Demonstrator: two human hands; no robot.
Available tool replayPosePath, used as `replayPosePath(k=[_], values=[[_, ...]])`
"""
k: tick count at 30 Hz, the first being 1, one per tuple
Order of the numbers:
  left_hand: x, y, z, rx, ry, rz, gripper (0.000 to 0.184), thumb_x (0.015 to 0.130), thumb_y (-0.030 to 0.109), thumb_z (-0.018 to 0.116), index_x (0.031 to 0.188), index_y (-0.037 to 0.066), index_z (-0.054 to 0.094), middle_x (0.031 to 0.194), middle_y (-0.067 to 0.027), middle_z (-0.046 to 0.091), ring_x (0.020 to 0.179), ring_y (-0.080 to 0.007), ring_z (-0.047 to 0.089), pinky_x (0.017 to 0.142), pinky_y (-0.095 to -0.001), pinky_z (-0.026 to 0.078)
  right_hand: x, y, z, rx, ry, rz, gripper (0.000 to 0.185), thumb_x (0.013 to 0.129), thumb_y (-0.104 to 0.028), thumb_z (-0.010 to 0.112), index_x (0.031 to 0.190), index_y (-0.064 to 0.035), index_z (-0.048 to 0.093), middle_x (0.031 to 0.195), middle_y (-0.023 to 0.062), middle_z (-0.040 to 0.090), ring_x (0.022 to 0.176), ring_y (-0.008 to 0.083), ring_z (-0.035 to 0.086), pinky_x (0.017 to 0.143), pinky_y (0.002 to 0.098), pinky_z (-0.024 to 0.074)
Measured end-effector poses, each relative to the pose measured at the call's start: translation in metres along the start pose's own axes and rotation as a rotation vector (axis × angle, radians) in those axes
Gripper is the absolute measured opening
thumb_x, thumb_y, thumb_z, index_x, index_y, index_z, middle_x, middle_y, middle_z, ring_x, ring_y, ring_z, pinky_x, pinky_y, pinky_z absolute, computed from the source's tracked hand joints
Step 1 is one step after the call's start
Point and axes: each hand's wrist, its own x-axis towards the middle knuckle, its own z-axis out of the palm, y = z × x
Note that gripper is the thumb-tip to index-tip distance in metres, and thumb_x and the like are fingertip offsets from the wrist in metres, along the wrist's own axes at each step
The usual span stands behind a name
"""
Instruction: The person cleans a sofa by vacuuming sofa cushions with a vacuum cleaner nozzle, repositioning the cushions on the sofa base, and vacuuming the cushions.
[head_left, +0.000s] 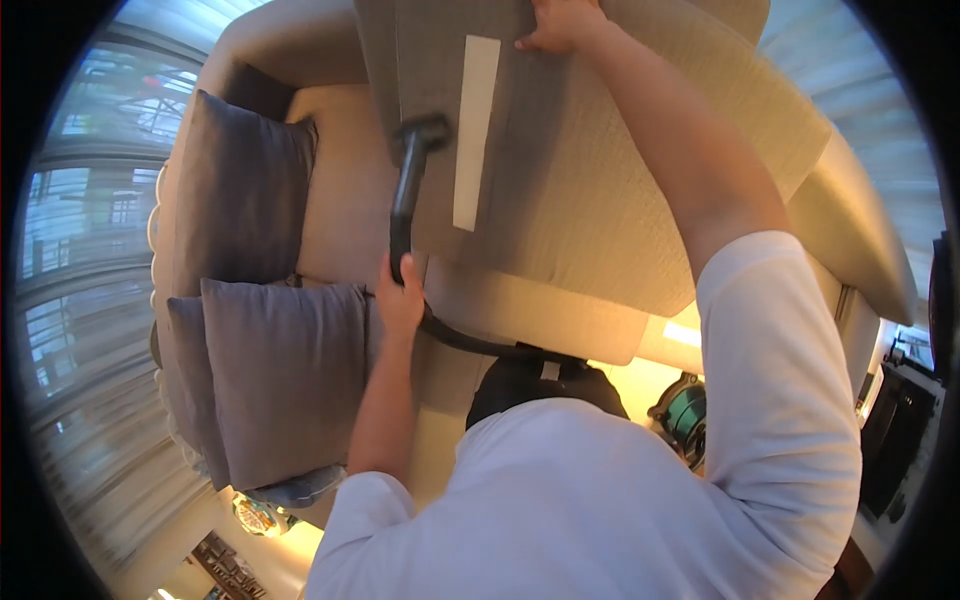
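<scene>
My left hand (402, 297) is closed around the dark handle of a vacuum cleaner wand (405, 190). The wand's head (430, 131), a little blurred, is against the side of a large sofa cushion (570, 190) tilted up from the seat. A pale strip (476, 130) runs along that cushion beside the head. At the top of the view, my right hand (565, 24) grips the cushion's far edge, thumb on the near face and some fingers out of sight. From my left hand a black hose (460, 340) runs back towards my body.
Grey pillows (285, 385) lean on the sofa's left side, with another pillow (245, 190) farther up. The sofa seat (345, 190) lies under the cushion. A round green-and-black device (687, 415) stands on the floor at my right. Curtained windows (90, 240) flank the sofa.
</scene>
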Motion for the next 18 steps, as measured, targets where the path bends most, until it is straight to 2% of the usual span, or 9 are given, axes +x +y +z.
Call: replayPosePath(k=[1,5,7,9,11,13,14,16,18], values=[[-0.022,-0.034,0.006,-0.020,0.009,-0.098,0.056,0.102,0.047,0.057,0.132,0.000,0.056,0.066,-0.0061,0.061,0.054,-0.0178,0.061,0.054,-0.0344,0.048,0.000,0.001,0.003,0.013,0.006,-0.008,0.127,0.074,-0.057,0.081,0.164,-0.0177,0.000,0.168,0.0249,-0.004,0.156,0.0420,-0.006,0.123,0.0642,0.0054],[-0.075,-0.134,0.028,-0.057,-0.012,-0.204,0.056,0.101,0.047,0.058,0.134,0.001,0.055,0.065,-0.0041,0.059,0.054,-0.0157,0.059,0.054,-0.0336,0.049,-0.005,-0.004,0.001,0.011,-0.008,0.009,0.126,0.075,-0.056,0.081,0.164,-0.0176,0.000,0.168,0.0248,-0.004,0.156,0.0421,-0.006,0.123,0.0645,0.0055],[-0.096,-0.163,0.034,-0.075,0.004,-0.225,0.056,0.101,0.047,0.058,0.134,0.002,0.055,0.066,-0.0042,0.059,0.055,-0.0148,0.059,0.054,-0.0335,0.049,-0.002,-0.005,-0.002,-0.001,-0.020,0.009,0.125,0.076,-0.055,0.080,0.164,-0.0177,0.001,0.168,0.0249,-0.006,0.156,0.0421,-0.007,0.123,0.0630,0.0069],[-0.109,-0.175,0.032,-0.083,0.003,-0.343,0.057,0.101,0.048,0.060,0.135,0.003,0.055,0.068,-0.0038,0.058,0.055,-0.0135,0.058,0.054,-0.0320,0.050,-0.006,-0.007,-0.006,-0.010,-0.027,-0.001,0.119,0.079,-0.053,0.078,0.164,-0.0174,0.003,0.169,0.0241,-0.003,0.156,0.0415,-0.004,0.124,0.0612,0.0087],[-0.116,-0.152,0.024,-0.172,0.007,-0.455,0.058,0.101,0.049,0.059,0.135,0.003,0.054,0.069,-0.0026,0.057,0.055,-0.0126,0.055,0.052,-0.0304,0.048,-0.005,0.011,-0.004,-0.033,-0.008,0.009,0.114,0.082,-0.051,0.076,0.164,-0.0172,0.006,0.169,0.0234,-0.001,0.157,0.0409,-0.001,0.124,0.0595,0.0106],[-0.118,-0.119,0.014,-0.287,0.020,-0.429,0.056,0.102,0.049,0.058,0.134,0.003,0.054,0.067,-0.0008,0.054,0.055,-0.0119,0.053,0.050,-0.0285,0.045,0.009,0.038,0.016,-0.028,0.099,-0.130,0.099,0.088,-0.047,0.071,0.163,-0.0156,0.015,0.169,0.0218,0.010,0.157,0.0395,0.007,0.125,0.0566,0.0148],[-0.115,-0.088,0.012,-0.303,0.016,-0.409,0.056,0.102,0.049,0.058,0.134,0.003,0.054,0.067,-0.0008,0.054,0.055,-0.0119,0.053,0.050,-0.0285,0.045,0.007,0.049,0.021,-0.045,0.118,-0.124,0.099,0.088,-0.047,0.071,0.163,-0.0156,0.015,0.169,0.0218,0.010,0.157,0.0395,0.007,0.125,0.0566,0.0148],[-0.111,-0.005,0.007,-0.379,0.017,-0.087,0.053,0.103,0.046,0.058,0.132,0.003,0.055,0.066,0.0000,0.052,0.054,-0.0104,0.052,0.049,-0.0273,0.043,-0.003,0.074,0.022,0.036,0.164,-0.052,0.086,0.092,-0.043,0.066,0.161,-0.0149,0.023,0.167,0.0202,0.019,0.156,0.0388,0.014,0.124,0.0563,0.0177],[-0.083,0.086,0.011,-0.299,-0.046,0.010,0.049,0.103,0.043,0.060,0.132,0.004,0.055,0.066,0.0011,0.052,0.054,-0.0092,0.050,0.049,-0.0259,0.041,-0.033,0.087,-0.001,0.061,0.137,0.029,0.085,0.092,-0.043,0.067,0.161,-0.0150,0.024,0.167,0.0204,0.020,0.156,0.0390,0.014,0.124,0.0565,0.0181]])
